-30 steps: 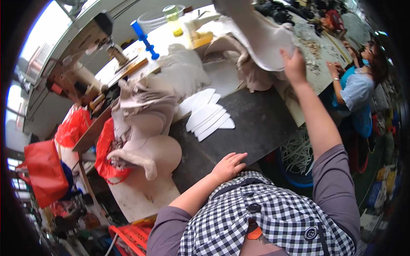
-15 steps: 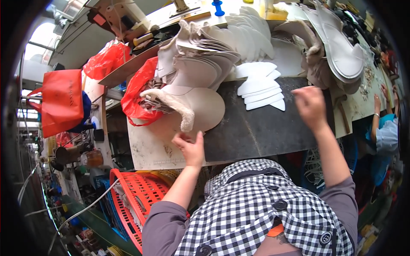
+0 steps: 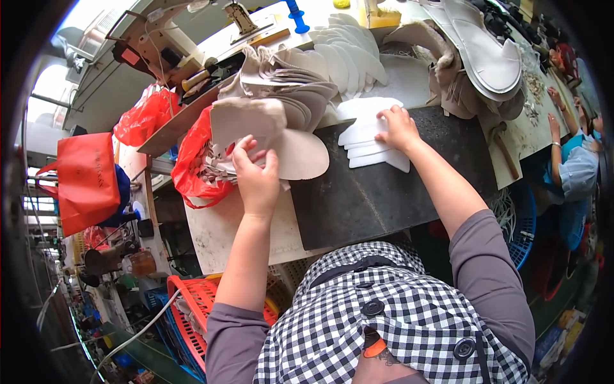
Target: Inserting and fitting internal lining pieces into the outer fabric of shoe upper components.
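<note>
Hands are working on the dark mat (image 3: 377, 198). Left hand (image 3: 256, 176) is pinching a beige shoe piece (image 3: 281, 150) at the mat's far left corner. Right hand (image 3: 398, 128) is pressing flat, fingers open, on white cut pieces (image 3: 368, 137) at the mat's far edge.

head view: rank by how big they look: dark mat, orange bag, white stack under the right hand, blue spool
1. dark mat
2. orange bag
3. white stack, partly hidden by the right hand
4. blue spool
The fisheye bends the rim, so bag versus stack is unsure.
</note>
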Available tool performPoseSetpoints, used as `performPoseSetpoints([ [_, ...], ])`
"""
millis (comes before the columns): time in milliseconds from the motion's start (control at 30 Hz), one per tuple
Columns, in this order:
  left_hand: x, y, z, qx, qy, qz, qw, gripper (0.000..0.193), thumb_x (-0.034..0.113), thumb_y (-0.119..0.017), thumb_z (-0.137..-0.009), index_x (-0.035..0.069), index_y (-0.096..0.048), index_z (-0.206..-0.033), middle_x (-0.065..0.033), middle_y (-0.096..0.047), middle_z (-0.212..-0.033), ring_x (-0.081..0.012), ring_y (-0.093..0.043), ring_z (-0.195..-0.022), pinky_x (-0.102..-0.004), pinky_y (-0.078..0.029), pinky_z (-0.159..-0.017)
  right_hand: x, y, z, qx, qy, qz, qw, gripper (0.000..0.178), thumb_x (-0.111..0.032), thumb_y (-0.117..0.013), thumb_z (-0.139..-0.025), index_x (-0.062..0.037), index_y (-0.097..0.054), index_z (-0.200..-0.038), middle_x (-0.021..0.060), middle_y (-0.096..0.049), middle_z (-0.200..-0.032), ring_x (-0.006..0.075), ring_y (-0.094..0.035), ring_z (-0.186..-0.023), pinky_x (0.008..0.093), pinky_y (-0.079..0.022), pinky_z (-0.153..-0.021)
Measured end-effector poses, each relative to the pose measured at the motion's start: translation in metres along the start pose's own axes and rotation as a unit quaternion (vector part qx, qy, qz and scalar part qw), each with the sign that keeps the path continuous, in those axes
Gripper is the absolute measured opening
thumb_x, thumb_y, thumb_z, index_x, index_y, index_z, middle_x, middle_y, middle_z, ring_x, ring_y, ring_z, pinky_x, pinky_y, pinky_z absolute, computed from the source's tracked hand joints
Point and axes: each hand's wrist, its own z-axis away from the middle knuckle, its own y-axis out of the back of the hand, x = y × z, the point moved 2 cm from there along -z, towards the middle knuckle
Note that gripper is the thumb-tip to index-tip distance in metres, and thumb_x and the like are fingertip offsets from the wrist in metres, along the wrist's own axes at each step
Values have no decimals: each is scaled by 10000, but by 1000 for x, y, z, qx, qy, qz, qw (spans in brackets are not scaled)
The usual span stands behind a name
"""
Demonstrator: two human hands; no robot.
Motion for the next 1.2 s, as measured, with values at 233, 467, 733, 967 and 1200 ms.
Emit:
performPoseSetpoints([
  [233, 35, -62, 47, -84, -426, -129, 892, 517, 57, -663, -740, 118, -552, -1241, -118, -486, -1276, -319, -457, -1216, -450, -343, -1024, 9, -30, 52, 224, 71, 70, 969, 210, -144, -674, -711, -161, -564, -889, 44, -549, -1035, 242, -504, -1035, 405, -359, -885],
  [467, -16, -123, 115, -546, -290, -47, 785, 361, 90, -613, -819, 46, -587, -1176, -147, -618, -1124, -317, -592, -1061, -406, -492, -906, 17, -36, 71, 294, -48, -360, 884, 147, -140, -672, -883, -75, -557, -948, 82, -587, -838, 228, -590, -746, 328, -469, -662],
  [733, -50, -1, 82, -366, -261, -37, 893, 294, -14, -655, -739, 105, -661, -1008, -79, -642, -963, -274, -626, -875, -370, -520, -757, 25, -45, 85, 139, 2, -493, 859, 184, -41, -800, -734, -56, -685, -876, 55, -634, -1029, 171, -612, -921, 284, -485, -782],
  [967, -31, 49, 12, -58, -341, -355, 869, 397, 22, -638, -737, 171, -652, -1105, -85, -491, -1268, -264, -522, -1119, -408, -366, -968, 21, 3, 90, 251, 243, -226, 909, 193, -60, -657, -873, -84, -606, -1057, 94, -588, -1056, 244, -554, -1033, 330, -455, -876],
  [1200, 19, 30, -50, -201, -356, -294, 864, 213, 87, -632, -791, 110, -605, -1001, -102, -639, -989, -286, -593, -1036, -441, -399, -953, 49, 6, 139, 287, -13, -333, 898, 215, -163, -539, -986, -1, -552, -1127, 103, -496, -1123, 205, -518, -1027, 294, -433, -890],
])
